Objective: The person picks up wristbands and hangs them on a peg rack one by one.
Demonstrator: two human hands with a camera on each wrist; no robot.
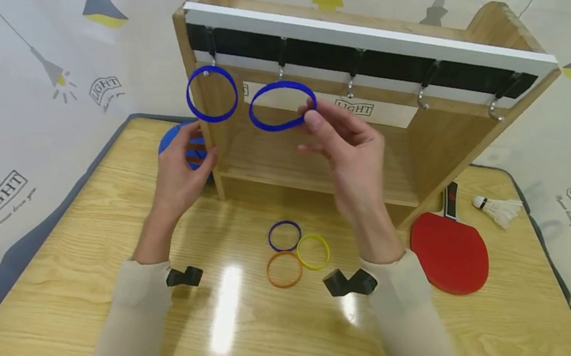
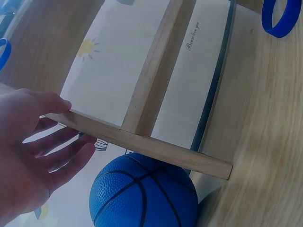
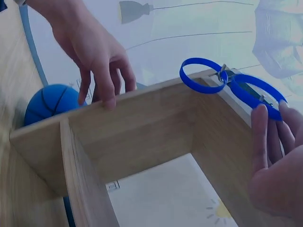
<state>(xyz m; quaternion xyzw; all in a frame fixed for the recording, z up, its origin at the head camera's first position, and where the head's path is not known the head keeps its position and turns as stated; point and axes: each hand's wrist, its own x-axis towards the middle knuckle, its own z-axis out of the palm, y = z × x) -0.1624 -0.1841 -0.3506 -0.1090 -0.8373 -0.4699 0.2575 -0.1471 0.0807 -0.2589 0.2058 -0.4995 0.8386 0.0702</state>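
Note:
My right hand [image 1: 359, 157] pinches a blue silicone wristband [image 1: 288, 85] between thumb and fingers, just below the second hook from the left on a wooden rack [image 1: 316, 187]. Another blue wristband [image 1: 209, 118] hangs from the leftmost hook. In the right wrist view the two bands overlap near the hooks. My left hand [image 1: 181, 169] holds the rack's left side panel [image 2: 180, 153], thumb at its front edge and fingers along the outer side. On the table in front of the rack lie a dark blue band [image 1: 287, 222], a yellow band [image 1: 328, 253] and an orange band [image 1: 282, 286].
A blue ball [image 2: 142, 194] with black lines sits against the rack's left side, partly behind my left hand. Right of the rack lie a red table tennis bat [image 1: 448, 252] and a white shuttlecock [image 1: 499, 209]. Patterned cloth [image 1: 58, 134] hangs around the table.

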